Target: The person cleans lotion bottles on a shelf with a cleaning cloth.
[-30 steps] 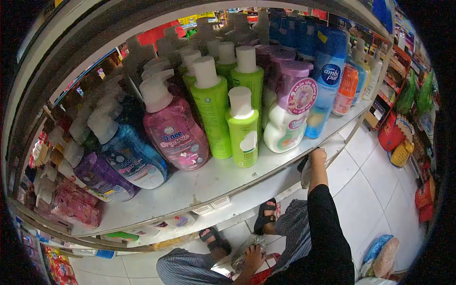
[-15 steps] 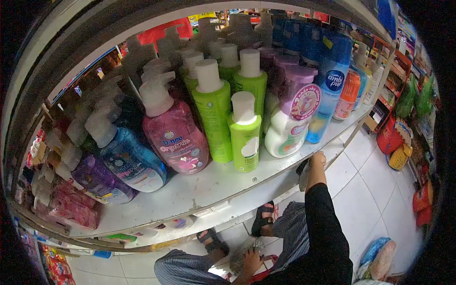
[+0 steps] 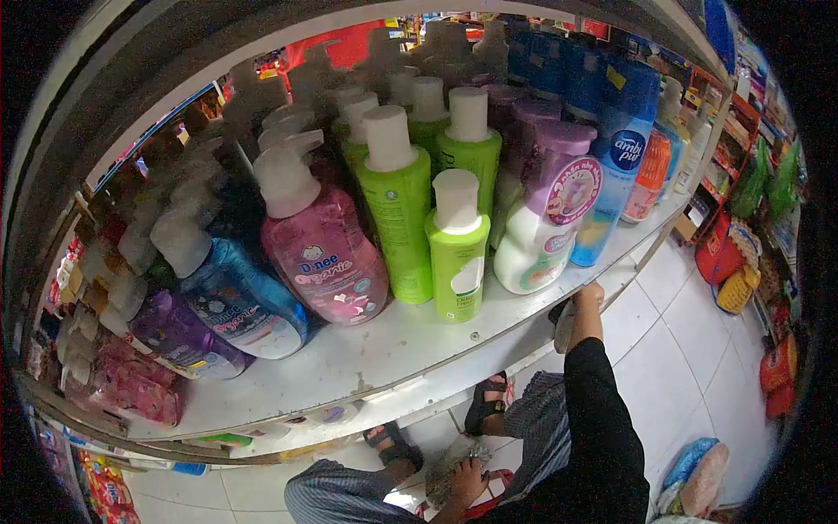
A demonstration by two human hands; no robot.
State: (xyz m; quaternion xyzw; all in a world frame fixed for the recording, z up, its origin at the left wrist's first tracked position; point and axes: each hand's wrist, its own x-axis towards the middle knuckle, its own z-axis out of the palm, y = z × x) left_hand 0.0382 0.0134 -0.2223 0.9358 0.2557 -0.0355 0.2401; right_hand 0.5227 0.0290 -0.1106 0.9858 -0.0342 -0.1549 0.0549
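Note:
My right hand (image 3: 590, 295) is stretched out under the front edge of the upper shelf (image 3: 375, 377). Its fingers look curled, and a greyish thing (image 3: 563, 332) shows beside the wrist, too obscured to name. Low between my knees, my left hand (image 3: 469, 480) lies with bent fingers over a grey, crumpled-looking bundle (image 3: 457, 454). Above the right hand stand a white bottle with a purple cap (image 3: 532, 253) and a blue spray can (image 3: 598, 218). Green bottles with white caps (image 3: 458, 271) are farther left.
Pink (image 3: 323, 253), blue (image 3: 244, 306) and purple (image 3: 188, 336) pump bottles line the shelf's left side. Red and yellow goods (image 3: 729, 271) hang at the right. A blue and pinkish bag (image 3: 698, 480) sits on the tiled floor (image 3: 672, 349).
The view has shifted slightly, so the shelf goods appear a little displaced. My right hand stays by the shelf edge. The left hand's fingers look less spread over the grey bundle.

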